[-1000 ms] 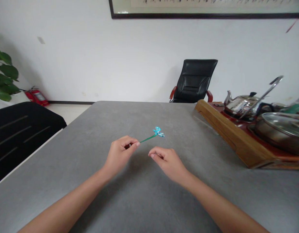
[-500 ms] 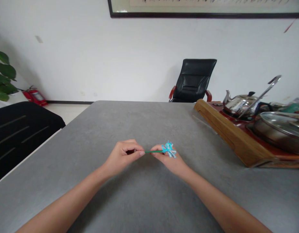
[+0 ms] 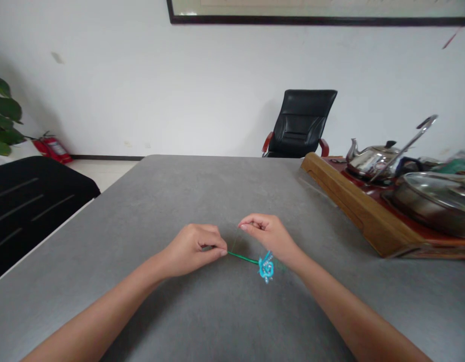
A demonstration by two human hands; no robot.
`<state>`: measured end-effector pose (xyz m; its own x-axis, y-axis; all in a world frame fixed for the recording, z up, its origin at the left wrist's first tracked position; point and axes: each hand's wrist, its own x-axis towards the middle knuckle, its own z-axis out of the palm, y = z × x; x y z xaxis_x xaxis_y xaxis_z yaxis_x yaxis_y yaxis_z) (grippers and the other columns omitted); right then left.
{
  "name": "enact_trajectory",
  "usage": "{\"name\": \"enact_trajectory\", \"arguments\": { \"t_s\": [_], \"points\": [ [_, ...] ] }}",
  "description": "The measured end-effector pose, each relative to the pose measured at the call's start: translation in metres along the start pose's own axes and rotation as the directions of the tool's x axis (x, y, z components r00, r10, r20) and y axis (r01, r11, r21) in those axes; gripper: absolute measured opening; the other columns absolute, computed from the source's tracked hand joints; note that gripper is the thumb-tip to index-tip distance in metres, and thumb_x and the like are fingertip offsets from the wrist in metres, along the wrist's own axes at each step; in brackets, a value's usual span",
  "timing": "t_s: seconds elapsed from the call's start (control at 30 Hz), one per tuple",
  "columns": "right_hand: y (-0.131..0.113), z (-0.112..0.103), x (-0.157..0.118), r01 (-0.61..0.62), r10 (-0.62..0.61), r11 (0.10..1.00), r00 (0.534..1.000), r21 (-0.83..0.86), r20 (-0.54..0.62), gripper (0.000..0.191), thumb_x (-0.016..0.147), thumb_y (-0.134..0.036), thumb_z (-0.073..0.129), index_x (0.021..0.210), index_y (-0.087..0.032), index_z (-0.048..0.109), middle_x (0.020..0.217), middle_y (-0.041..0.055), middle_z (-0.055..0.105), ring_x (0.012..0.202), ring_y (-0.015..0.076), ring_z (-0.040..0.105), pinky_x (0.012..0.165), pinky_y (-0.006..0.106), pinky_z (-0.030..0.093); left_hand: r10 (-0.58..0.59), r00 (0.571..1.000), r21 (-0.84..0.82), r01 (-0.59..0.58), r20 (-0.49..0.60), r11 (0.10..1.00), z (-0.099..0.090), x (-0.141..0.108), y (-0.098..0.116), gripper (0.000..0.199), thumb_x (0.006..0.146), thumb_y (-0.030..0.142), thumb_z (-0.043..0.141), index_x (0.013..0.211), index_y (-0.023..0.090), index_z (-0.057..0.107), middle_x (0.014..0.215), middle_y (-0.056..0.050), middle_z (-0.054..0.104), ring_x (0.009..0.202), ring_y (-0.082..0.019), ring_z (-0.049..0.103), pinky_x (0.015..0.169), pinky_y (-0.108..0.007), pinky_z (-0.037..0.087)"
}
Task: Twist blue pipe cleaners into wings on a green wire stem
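pinching green stem (image 3: 243,257), left hand (image 3: 190,250) (right hand (image 3: 268,235) free)

A broad, matte grey bench (image 3: 149,211) with a faintly mottled, stone-like top spreads out beneath and around the hands (image 3: 192,250). Well to their right and farther ahead, a long, honey-brown wooden tray (image 3: 353,211) with a dark red top sits along the bench's far right side, angled across it.

The green stem (image 3: 242,257) disappears into the left hand (image 3: 190,250).
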<state>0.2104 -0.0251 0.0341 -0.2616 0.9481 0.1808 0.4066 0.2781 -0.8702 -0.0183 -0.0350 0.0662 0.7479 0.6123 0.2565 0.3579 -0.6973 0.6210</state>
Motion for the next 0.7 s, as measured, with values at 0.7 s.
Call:
{"name": "enact_trajectory", "arguments": {
  "t_s": [0.7],
  "points": [
    [-0.062,-0.002,-0.03,0.296,-0.27,0.808,0.954,-0.509,0.128,0.02,0.089,-0.019,0.046,0.086,-0.02,0.065,0.081,0.001,0.071,0.071,0.014,0.064,0.064,0.024,0.038,-0.132,0.973,0.222,0.173,-0.19,0.96,0.0,0.0,-0.014,0.017,0.087,0.018,0.053,0.081,0.02,0.069,0.072,0.001,0.061,0.067,-0.011,0.056,0.063,-0.02,0.04]
  ]
}}
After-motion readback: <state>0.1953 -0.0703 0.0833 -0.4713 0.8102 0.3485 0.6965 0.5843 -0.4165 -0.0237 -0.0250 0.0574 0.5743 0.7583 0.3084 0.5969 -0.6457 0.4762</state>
